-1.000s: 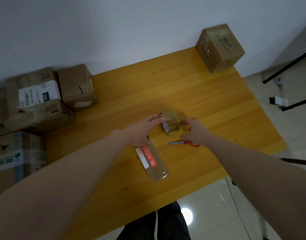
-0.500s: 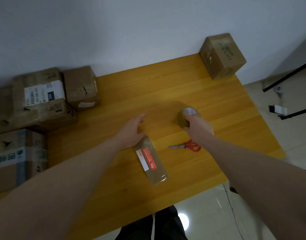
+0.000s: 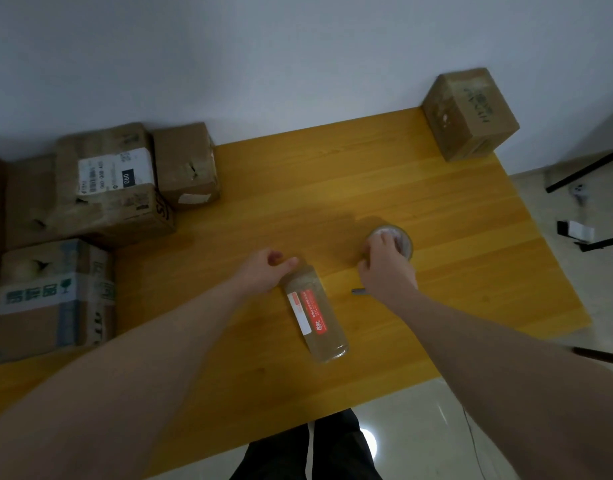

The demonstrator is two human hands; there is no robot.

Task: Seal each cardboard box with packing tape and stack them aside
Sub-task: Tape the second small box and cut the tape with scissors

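While no box has yet been brought to the middle of the yellow wooden table, the task is judged to be at its preparing step; the brownish roll of packing tape is clasped under the curled fingers of the right hand — pressed flat on the table; the left hand, loosely curled and holding nothing, is rested beside a clear plastic-wrapped tape pack with a red label; the brown cardboard boxes — well left of that grip — are to be fetched next, it is judged.
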